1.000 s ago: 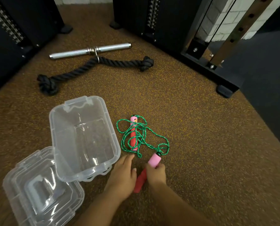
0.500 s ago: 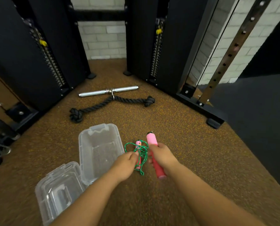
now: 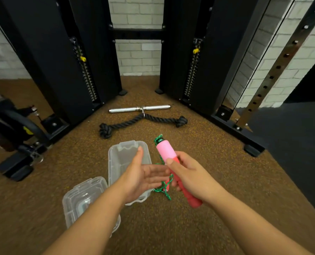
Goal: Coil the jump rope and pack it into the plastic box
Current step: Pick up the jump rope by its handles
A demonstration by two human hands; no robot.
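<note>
Gripping one jump rope handle [image 3: 168, 155] around its middle, the right hand [image 3: 187, 174] held it tilted above the floor [image 3: 199, 144], pink end up and away, red end down toward the person. The left hand [image 3: 143, 176] was spread flat, palm up, fingers loose, holding nothing, just left of the handle. Green cord [image 3: 165, 188] ran from the handle's top and hung in loops below the hands, beside the second handle [image 3: 167, 185], which was mostly hidden. A clear plastic box [image 3: 116, 157] sat left of the handle, partly behind the left hand, its lid [image 3: 83, 199] nearer the person. Beyond the box lay a black rope [image 3: 134, 120] and metal bar [image 3: 140, 108].
</note>
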